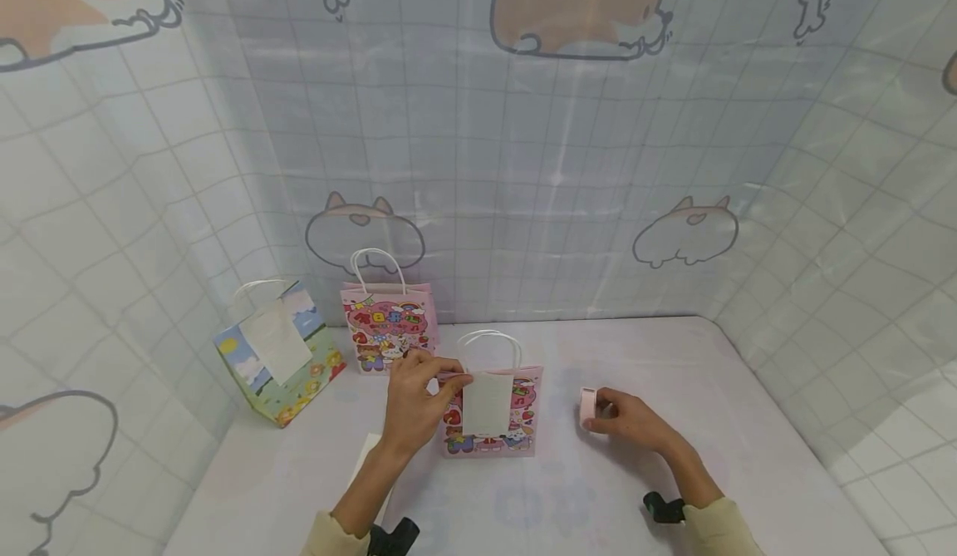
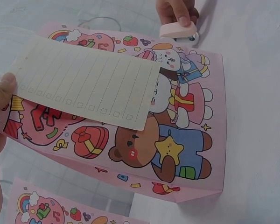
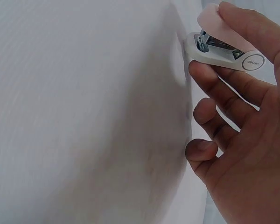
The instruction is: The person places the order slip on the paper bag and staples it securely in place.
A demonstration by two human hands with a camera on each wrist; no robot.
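Beige fabric sleeve (image 1: pixel 719 527) behind the right hand (image 1: pixel 630 420), whose half-curled thumb and fingers grip a small pink-and-white stapler (image 1: pixel 587 408) — the left hand (image 1: pixel 417 406) pinches a lined cream paper sheet (image 1: pixel 488 405) onto a pink cartoon-printed paper bag (image 1: pixel 489 448) beside it. Beyond the left hand: a blue-green paper bag (image 1: pixel 323 362) and a second pink bag (image 1: pixel 387 319).

Stapler (image 3: pixel 226 45) — smooth plastic, shiny metal; sheet (image 2: pixel 91 84) — matt paper.
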